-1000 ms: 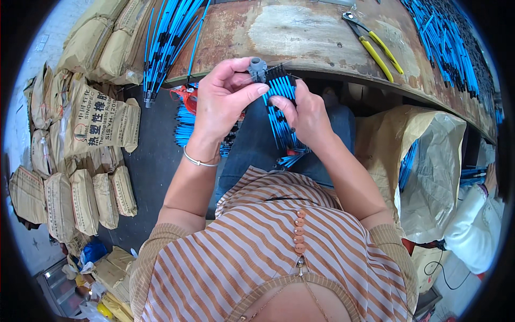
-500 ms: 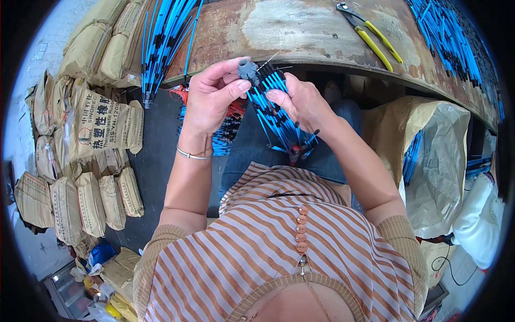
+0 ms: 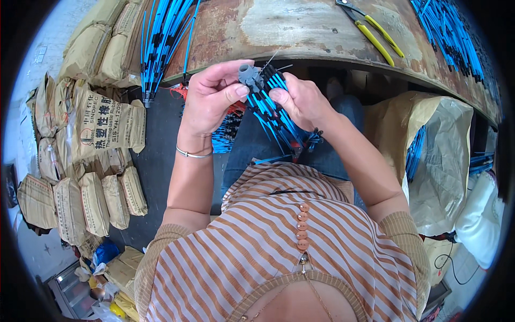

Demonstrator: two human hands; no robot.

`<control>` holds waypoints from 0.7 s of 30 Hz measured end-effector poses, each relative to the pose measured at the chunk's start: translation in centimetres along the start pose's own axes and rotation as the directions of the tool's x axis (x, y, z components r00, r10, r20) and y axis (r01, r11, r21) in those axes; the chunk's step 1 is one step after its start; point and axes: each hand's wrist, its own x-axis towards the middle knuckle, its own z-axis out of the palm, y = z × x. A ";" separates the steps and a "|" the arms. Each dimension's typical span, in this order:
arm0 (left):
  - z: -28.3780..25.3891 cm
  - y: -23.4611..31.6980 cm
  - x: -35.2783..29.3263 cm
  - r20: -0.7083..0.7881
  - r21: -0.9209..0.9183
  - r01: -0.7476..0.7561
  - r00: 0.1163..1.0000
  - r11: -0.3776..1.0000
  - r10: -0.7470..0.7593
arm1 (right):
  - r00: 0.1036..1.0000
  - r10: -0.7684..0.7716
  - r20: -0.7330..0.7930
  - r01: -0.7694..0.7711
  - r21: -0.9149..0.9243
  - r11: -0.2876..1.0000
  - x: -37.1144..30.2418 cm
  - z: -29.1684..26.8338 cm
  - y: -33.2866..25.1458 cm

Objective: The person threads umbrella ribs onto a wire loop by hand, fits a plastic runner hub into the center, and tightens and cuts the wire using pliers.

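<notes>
Head view: the left hand [image 3: 210, 99] pinches a small grey plastic connector [image 3: 248, 74] while the right hand [image 3: 303, 101] grips a bundle of blue-and-black cables [image 3: 272, 110] just below the rusty brown workbench [image 3: 300, 27].

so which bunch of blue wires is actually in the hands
The fanned bunch of blue wires over the lap, held between both hands; the other bunches lie untouched on the bench.

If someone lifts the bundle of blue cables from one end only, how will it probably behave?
The bundle of blue cables would probably droop: below the right hand its strands already hang and spread toward the lap. It looks light, since fingers alone carry it. Single strands may slip out, because nothing visible ties them; the left hand pinches a small grey part at the top.
</notes>
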 end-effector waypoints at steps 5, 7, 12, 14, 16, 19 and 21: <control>0.5 0.1 -0.3 0.018 -0.054 0.003 1.000 0.999 -0.002 | 0.993 0.052 0.110 -0.033 -0.166 0.986 -0.6 -1.1 -0.4; 0.4 0.3 -0.3 0.026 -0.059 -0.002 1.000 0.998 0.003 | 0.984 0.080 0.157 -0.055 -0.161 0.985 -0.5 -1.4 -0.5; 0.1 0.6 -0.2 0.084 -0.002 -0.016 0.996 1.000 0.016 | 0.963 0.053 0.265 -0.060 0.018 0.998 0.1 -1.4 -0.1; 0.1 0.6 0.0 0.097 0.030 -0.049 0.994 0.998 0.046 | 0.949 0.066 0.307 -0.096 0.082 0.992 0.0 -1.2 0.4; 0.0 0.5 0.3 0.124 0.013 -0.039 0.992 0.999 0.037 | 0.963 0.021 0.269 -0.099 0.279 0.955 -0.2 -0.6 0.9; 0.0 0.3 0.5 0.178 -0.024 -0.017 0.984 1.000 0.021 | 0.964 0.002 0.265 -0.115 0.409 0.905 -0.5 -0.1 1.7; 0.1 0.1 0.6 0.156 -0.034 0.003 0.988 0.999 0.002 | 0.954 0.024 0.299 -0.169 0.469 0.867 -0.8 0.1 2.1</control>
